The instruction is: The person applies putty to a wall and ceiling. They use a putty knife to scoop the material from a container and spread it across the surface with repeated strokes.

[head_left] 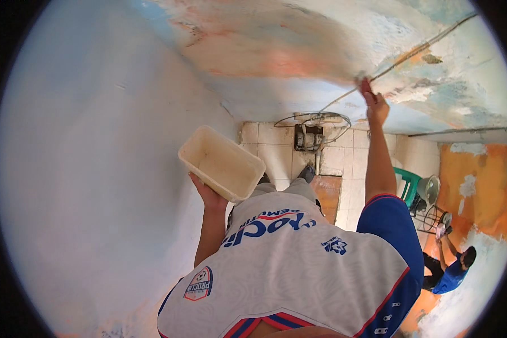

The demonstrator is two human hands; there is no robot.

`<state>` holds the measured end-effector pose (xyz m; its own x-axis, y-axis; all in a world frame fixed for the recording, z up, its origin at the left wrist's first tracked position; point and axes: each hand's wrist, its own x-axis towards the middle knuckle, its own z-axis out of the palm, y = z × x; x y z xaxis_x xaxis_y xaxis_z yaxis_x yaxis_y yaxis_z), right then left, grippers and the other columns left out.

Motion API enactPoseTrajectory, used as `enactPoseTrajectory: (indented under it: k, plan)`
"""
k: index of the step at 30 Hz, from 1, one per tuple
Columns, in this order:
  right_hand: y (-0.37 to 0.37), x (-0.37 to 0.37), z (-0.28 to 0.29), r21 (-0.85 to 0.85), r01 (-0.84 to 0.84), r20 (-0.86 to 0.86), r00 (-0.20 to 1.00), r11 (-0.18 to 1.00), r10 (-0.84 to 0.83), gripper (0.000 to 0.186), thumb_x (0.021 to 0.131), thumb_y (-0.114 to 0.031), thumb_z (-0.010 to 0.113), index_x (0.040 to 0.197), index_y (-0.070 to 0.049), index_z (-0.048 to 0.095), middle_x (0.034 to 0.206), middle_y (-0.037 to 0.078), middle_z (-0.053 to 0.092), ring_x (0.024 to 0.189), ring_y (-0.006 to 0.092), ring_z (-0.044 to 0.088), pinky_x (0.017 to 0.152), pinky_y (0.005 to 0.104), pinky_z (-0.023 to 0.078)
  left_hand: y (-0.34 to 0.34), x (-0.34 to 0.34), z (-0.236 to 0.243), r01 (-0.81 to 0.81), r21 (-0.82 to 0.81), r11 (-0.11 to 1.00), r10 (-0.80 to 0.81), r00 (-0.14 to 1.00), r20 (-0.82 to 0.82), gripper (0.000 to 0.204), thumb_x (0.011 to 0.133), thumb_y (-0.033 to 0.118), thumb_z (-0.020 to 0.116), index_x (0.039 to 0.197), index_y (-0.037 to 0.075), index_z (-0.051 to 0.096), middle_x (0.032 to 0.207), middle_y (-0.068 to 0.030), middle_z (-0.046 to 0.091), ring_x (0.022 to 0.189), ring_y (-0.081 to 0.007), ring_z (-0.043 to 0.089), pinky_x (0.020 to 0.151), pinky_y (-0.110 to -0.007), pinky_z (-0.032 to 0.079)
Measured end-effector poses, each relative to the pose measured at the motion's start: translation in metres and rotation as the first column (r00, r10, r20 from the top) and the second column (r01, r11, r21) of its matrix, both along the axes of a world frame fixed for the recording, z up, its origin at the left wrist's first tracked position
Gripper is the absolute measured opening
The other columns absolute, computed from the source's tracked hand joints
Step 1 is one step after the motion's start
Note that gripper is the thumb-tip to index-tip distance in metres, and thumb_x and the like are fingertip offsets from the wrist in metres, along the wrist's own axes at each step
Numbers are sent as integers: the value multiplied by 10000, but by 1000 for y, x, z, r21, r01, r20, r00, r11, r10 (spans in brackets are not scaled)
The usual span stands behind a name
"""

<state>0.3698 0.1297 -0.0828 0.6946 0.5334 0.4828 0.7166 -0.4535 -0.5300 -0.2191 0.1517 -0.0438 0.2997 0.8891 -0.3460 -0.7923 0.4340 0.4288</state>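
Note:
A cream rectangular plastic container [222, 160] is held at its side by my left hand [207, 191], tilted enough that its mostly bare, stained inside shows. My right hand [377, 108] is raised with fingers closed on a red tool [365, 85], whose far end is blurred, at the mottled, patchy painted wall [298, 50]. A thin cable [417, 46] runs diagonally along that wall beside the tool.
A machine like a small pump [308, 137], with looped hoses, sits on the tiled floor [275, 155] by my feet. At right are a green plastic chair [405, 183], a metal fan-like object [431, 188] and a co-worker in blue [450, 273] by an orange patched surface [473, 174].

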Motion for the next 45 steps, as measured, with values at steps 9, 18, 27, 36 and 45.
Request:
enactPoseTrajectory:
  k: [9,18,27,36,45]
  plan:
    - [50,-157,-79,-103,-541,-176,836,835,520,114,874,-179,664,948,-95,686,884,141,630,876,349,630,740,472,495,-17,21,12,-11,-43,999,7,996,-91,784,985,716,321,1555,177,316,1556,-65,403,1394,-293,431,1136,-465,405]
    - [233,-355,-47,68,-732,-296,634,678,715,162,861,-205,693,882,-49,657,865,180,648,856,406,628,762,507,495,-51,-24,13,-161,110,981,181,962,-207,795,984,718,311,1565,176,287,1573,-72,372,1414,-306,407,1147,-478,392]
    - [144,-164,-64,147,-557,-61,820,817,570,351,864,-321,746,810,-2,609,748,209,626,664,404,587,607,451,461,-65,0,25,-181,78,980,195,947,-254,803,969,737,331,1562,196,291,1552,-47,396,1396,-293,427,1141,-490,398]
    - [-71,-1,22,-113,-423,-51,906,899,420,269,884,-163,724,734,-13,557,799,179,621,720,383,619,614,446,477,-37,150,19,76,40,996,-72,994,-84,802,974,728,330,1558,179,309,1559,-58,400,1411,-294,413,1153,-478,386]
    - [-148,5,116,77,-790,458,570,608,682,191,765,52,712,713,21,531,1069,208,706,973,371,709,795,410,614,-53,289,29,206,79,975,-206,979,-9,768,1002,707,236,1557,180,310,1554,-63,412,1398,-293,433,1136,-462,409]
